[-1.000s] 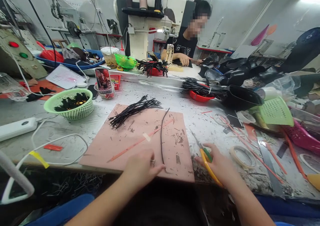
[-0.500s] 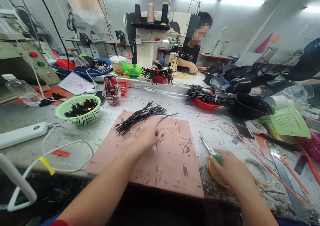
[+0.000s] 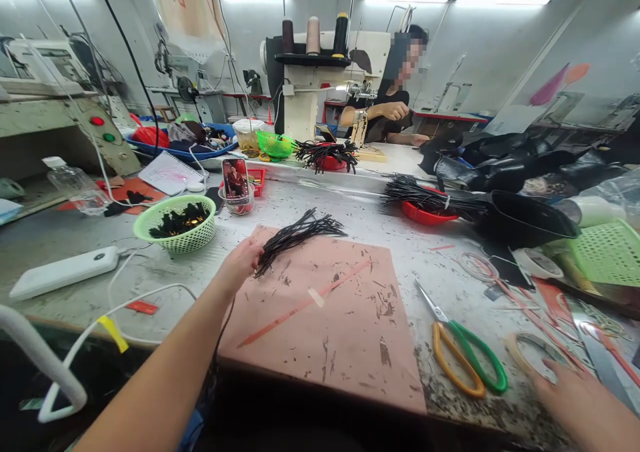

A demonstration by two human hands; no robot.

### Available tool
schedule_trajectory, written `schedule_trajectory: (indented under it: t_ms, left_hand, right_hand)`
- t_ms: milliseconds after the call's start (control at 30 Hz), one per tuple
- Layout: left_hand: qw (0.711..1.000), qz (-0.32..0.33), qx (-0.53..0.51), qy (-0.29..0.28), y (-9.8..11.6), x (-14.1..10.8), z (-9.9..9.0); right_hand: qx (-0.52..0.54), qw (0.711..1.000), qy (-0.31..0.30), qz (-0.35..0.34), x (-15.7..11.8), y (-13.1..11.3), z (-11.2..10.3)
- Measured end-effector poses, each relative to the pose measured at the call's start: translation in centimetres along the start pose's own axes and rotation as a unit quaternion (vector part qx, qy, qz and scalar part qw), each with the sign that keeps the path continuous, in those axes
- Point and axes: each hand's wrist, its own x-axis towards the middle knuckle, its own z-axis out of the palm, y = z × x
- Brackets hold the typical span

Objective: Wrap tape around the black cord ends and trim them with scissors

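Observation:
At the left end of a bundle of thin black cords point(image 3: 300, 232), my left hand point(image 3: 245, 257) is closed with its fingertips against the cord ends. A dark cord hangs from it beside the forearm. The bundle rests on the back of a pink board point(image 3: 340, 332). A small strip of masking tape point(image 3: 316, 297) lies across a reddish strip point(image 3: 283, 320) on that board. My right hand point(image 3: 575, 385) has its thumb and fingers around the near rim of a roll of masking tape point(image 3: 517, 349). Scissors point(image 3: 463, 352) with orange and green handles lie between board and roll.
A green basket point(image 3: 143, 229) of black pieces stands left, near a propped phone point(image 3: 235, 177) and a power bank point(image 3: 65, 273). Red bowls point(image 3: 425, 215) of black cords sit at the back. Behind a sewing machine point(image 3: 303, 99), a person works.
My left hand has moved left from the board's middle to the cord bundle. My right hand has let go of the scissors and moved right to the tape roll.

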Motion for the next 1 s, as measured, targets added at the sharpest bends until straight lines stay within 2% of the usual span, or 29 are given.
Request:
schedule_trajectory:
  t_ms: [67, 133, 233, 300, 400, 500, 567, 600, 633, 700, 767, 800, 867, 933, 1000]
  left_hand:
    - [0.997, -0.016, -0.076, -0.022, -0.1, -2.4, 0.4]
    - [0.988, -0.038, -0.140, -0.052, -0.2, -4.6, 1.2]
    - [0.955, -0.085, -0.272, -0.083, -0.5, -6.9, 2.5]
    - [0.937, -0.088, -0.328, -0.080, -0.7, -7.9, 3.2]
    - [0.951, -0.050, -0.302, -0.049, -1.1, -8.8, 3.6]
    - [0.969, -0.016, -0.240, -0.050, -1.5, -9.5, 4.0]
    - [0.978, 0.006, -0.197, -0.075, -1.7, -10.0, 4.4]
    - [0.981, 0.021, -0.174, -0.083, -1.8, -10.2, 4.6]
    - [0.984, 0.039, -0.149, -0.088, -2.0, -10.4, 4.9]
    - [0.988, 0.079, -0.102, -0.088, -2.1, -10.7, 5.4]
    - [0.988, 0.110, -0.066, -0.086, -2.3, -10.9, 5.7]
    - [0.988, 0.118, -0.053, -0.087, -2.4, -11.0, 5.8]
    - [0.988, 0.119, -0.040, -0.088, -2.6, -11.0, 5.9]
    - [0.990, 0.105, -0.035, -0.088, -2.9, -11.0, 5.5]
    - [0.992, 0.079, -0.023, -0.099, -3.3, -10.9, 4.6]
  right_hand:
    - [-0.002, 1.000, 0.006, -0.002, -0.5, -1.3, -0.2]
    - [0.002, 1.000, 0.001, -0.023, -1.4, -4.2, -0.9]
    - [-0.027, 0.996, -0.085, -0.027, -2.5, -9.2, -2.1]
    - [-0.063, 0.990, -0.129, -0.014, -2.6, -11.2, -2.6]
    - [-0.035, 0.993, -0.110, 0.002, -2.2, -12.2, -2.9]
    - [0.118, 0.991, -0.062, 0.025, -2.1, -13.4, -3.4]
    - [0.262, 0.961, -0.090, 0.022, -2.7, -15.5, -3.9]
    - [0.340, 0.933, -0.117, 0.005, -3.2, -17.0, -4.3]
    - [0.426, 0.892, -0.151, -0.029, -3.7, -18.6, -4.6]
    - [0.570, 0.791, -0.209, -0.078, -4.9, -22.1, -5.3]
    - [0.627, 0.724, -0.266, -0.111, -5.8, -25.3, -5.9]
    - [0.639, 0.706, -0.282, -0.118, -6.2, -26.5, -6.1]
    - [0.647, 0.692, -0.295, -0.122, -6.7, -28.1, -6.3]
    - [0.645, 0.700, -0.283, -0.123, -6.6, -28.6, -6.3]
    - [0.627, 0.724, -0.259, -0.125, -5.6, -28.2, -6.0]
